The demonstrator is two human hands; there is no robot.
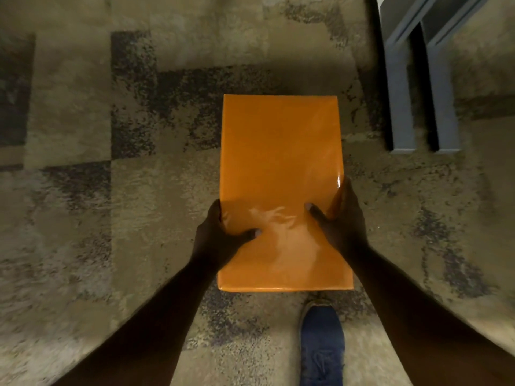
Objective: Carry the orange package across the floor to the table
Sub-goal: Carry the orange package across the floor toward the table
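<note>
A flat orange package (281,162) wrapped in glossy plastic is held level above the carpet in the middle of the head view. My left hand (220,238) grips its left edge near the near end, thumb pressed on top. On the right edge, my right hand (340,218) holds it the same way, thumb on top and fingers underneath. The far half of the package sticks out past both hands. No table top is in view.
A patterned beige and dark carpet (111,218) covers the floor. Grey furniture legs (423,107) stand at the upper right, close to the package's right side. A blue shoe (322,344) steps on the carpet below the package.
</note>
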